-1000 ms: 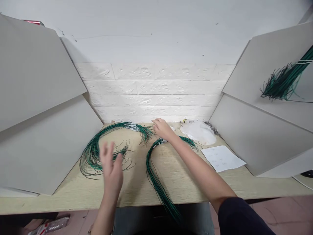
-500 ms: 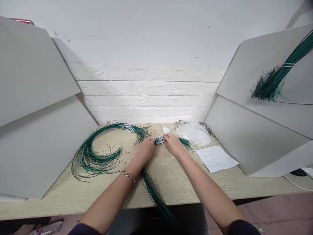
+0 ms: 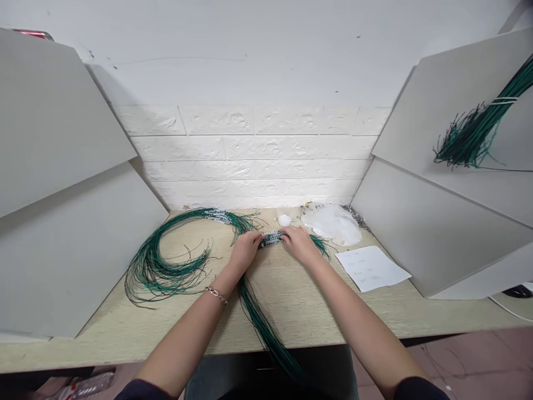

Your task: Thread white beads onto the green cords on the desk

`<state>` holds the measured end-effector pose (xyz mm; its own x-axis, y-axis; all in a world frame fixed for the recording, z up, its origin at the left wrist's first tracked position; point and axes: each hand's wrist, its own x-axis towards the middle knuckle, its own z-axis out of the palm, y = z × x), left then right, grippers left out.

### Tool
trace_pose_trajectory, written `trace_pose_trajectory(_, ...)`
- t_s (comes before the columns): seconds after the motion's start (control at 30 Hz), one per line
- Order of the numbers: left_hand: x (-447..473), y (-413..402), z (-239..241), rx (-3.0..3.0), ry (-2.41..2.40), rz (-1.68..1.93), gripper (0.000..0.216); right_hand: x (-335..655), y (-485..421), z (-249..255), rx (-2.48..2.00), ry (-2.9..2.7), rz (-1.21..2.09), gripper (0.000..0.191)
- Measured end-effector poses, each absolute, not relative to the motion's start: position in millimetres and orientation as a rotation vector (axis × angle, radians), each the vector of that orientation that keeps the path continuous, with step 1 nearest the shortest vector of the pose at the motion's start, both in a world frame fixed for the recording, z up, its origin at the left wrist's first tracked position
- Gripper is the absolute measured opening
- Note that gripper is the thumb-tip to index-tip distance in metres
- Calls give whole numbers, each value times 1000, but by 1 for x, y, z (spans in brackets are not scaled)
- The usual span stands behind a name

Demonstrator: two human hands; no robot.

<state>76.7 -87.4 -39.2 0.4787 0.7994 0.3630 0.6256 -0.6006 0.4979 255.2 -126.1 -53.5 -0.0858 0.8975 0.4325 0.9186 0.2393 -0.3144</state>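
Note:
A bundle of thin green and black strands (image 3: 266, 322) runs over the front table edge, up under my left hand and on to the right. Its white beaded-looking section (image 3: 272, 238) shows between my two hands. My left hand (image 3: 246, 248) is closed on the left end of this white section. On its right end, my right hand (image 3: 298, 243) pinches the bundle, and loose green tips (image 3: 320, 244) stick out beyond it. A second bundle (image 3: 156, 261) with a similar white section (image 3: 219, 216) lies curved to the left.
Behind my right hand are a small white lump (image 3: 285, 220) and a white plastic bag (image 3: 333, 223). A paper with handwriting (image 3: 372, 269) lies to the right. Grey panels (image 3: 453, 222) stand at both sides; a tied green bundle (image 3: 478, 133) hangs at the right one.
My hands have moved slightly apart, so more of the white section shows between them. The view has shifted a little.

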Motion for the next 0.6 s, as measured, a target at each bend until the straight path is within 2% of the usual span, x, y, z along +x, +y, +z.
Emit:
trace_pose_trajectory(0.17,77,-86,-38,2424,1182,801,23,256,-122,-54,-1563,-1948,69,19)
trace_pose_trajectory(0.6,75,-89,-39,2498,1145,795,25,241,-128,-51,-1518,-1916,96,16)
